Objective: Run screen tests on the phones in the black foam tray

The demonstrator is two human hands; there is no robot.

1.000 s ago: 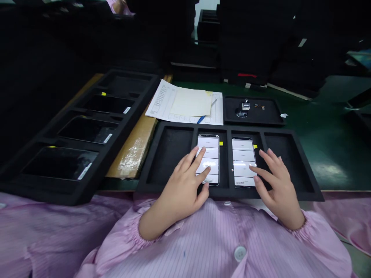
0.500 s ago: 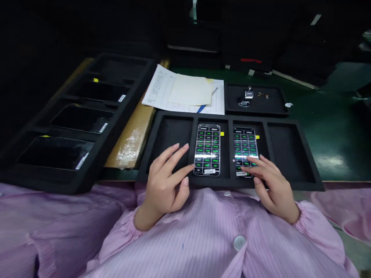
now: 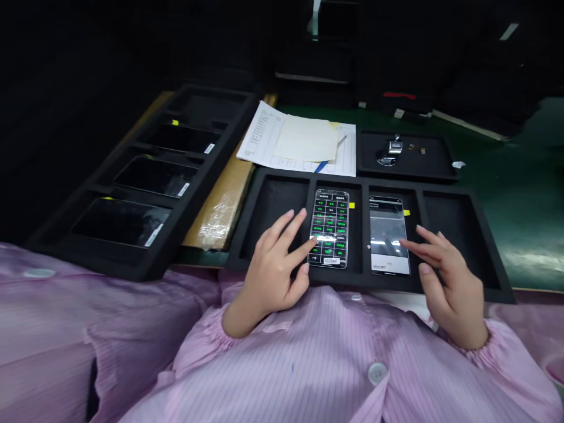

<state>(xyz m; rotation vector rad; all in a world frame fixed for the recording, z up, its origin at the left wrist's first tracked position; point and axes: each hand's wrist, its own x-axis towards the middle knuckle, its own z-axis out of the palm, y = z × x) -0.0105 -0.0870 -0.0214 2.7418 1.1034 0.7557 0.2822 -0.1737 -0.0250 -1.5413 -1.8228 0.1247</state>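
Two lit smartphones lie face up in neighbouring compartments of a black foam tray [image 3: 365,235] in front of me. The left smartphone [image 3: 330,226] shows a grid of green labels on black. My left hand [image 3: 277,267] has its fingers spread, the index fingertip at that screen's left edge. On the right smartphone [image 3: 388,226] is a grey and white picture screen with a dark top. My right hand [image 3: 453,285] is open beside it, index fingertip at the screen's right edge; whether it touches I cannot tell. Neither hand holds anything.
A second foam tray [image 3: 176,205] on the left carries several dark phones and rests over a taped cardboard box [image 3: 220,217]. Behind are papers [image 3: 259,138], a blue pen [image 3: 324,164] and a small tray [image 3: 409,167] with a shiny metal tally counter [image 3: 394,147].
The right phone's screen has switched from the green-label grid to a grey picture screen. My right hand has drawn back to its right edge. My left index finger sits slightly higher; the view has shifted.
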